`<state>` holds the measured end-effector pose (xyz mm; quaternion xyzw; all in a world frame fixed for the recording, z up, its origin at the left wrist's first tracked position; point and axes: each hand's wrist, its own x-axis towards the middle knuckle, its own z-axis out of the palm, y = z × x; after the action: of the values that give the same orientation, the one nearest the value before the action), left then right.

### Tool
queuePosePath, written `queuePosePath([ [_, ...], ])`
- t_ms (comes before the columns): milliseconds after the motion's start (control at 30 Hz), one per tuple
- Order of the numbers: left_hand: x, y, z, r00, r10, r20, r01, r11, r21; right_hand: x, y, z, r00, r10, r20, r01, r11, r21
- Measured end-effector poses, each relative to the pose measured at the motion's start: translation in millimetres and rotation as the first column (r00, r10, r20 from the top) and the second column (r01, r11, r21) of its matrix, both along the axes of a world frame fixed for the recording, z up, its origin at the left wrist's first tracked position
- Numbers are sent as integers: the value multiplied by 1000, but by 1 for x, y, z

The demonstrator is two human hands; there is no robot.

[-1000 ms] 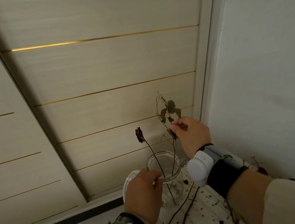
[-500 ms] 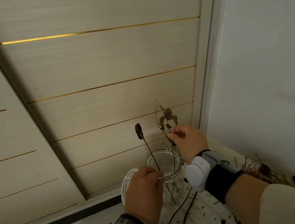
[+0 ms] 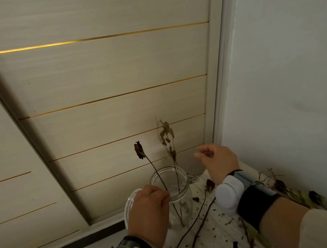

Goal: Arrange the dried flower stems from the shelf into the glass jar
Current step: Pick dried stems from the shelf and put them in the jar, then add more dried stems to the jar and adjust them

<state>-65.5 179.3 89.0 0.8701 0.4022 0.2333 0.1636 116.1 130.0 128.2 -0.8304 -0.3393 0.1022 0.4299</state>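
Head view. The glass jar [image 3: 185, 201] stands upright at the near edge of a white slatted shelf [image 3: 216, 233], low in the frame at about 6 o'clock. Its hinged lid [image 3: 129, 201] hangs open at the jar's 9 o'clock, and its wire clasp [image 3: 194, 179] juts out at 3 o'clock.

Two stems stand inside the jar. The dried rose stem [image 3: 139, 150] leans toward 11 o'clock, its dark head well above the rim. The leafy stem [image 3: 167, 139] rises almost upright toward 12 o'clock.

The left grip [image 3: 148, 214] wraps the jar's neck from 7 o'clock, fingers curled round the glass, fingertips at the rim just beside the rose stem. The right grip [image 3: 218, 164] hovers at the jar's 2 o'clock, apart from the leafy stem, fingers loosely bent and holding nothing. Each wrist carries a white sensor pod [image 3: 229, 195]; the right also wears a black band [image 3: 255, 203].

Loose stems [image 3: 193, 224] lie on the shelf at the jar's 5 o'clock, with more dried stems and leaves [image 3: 289, 191] piled at 4 o'clock against the white wall [image 3: 297, 63]. Pale panelled doors [image 3: 108, 68] with gold strips stand behind.
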Motion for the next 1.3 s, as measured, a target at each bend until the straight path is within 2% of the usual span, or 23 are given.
queuePosePath([
  [367, 16, -19, 8, 999, 39, 1, -39, 999, 15, 40, -60, 5, 996, -88, -11, 88, 996, 9],
  [600, 46, -49, 13, 996, -61, 59, 58, 998, 39, 59, -101, -8, 995, -93, 36, 96, 991, -89],
  [733, 63, -72, 0, 993, -114, 8, 114, 993, -9, 65, -133, -26, 999, -44, 13, 45, 984, -172],
  [867, 75, -91, -18, 986, -141, -84, 133, 986, -96, 65, -158, -47, 999, -35, 2, 35, 982, -188],
  [1067, 87, -112, -51, 976, -148, -163, 101, 959, -266, 56, -180, -77, 999, -39, -24, 32, 965, -261],
  [1300, 95, -128, -79, 964, -133, -229, 39, 926, -375, 49, -192, -110, 999, -37, -34, 24, 940, -340],
])
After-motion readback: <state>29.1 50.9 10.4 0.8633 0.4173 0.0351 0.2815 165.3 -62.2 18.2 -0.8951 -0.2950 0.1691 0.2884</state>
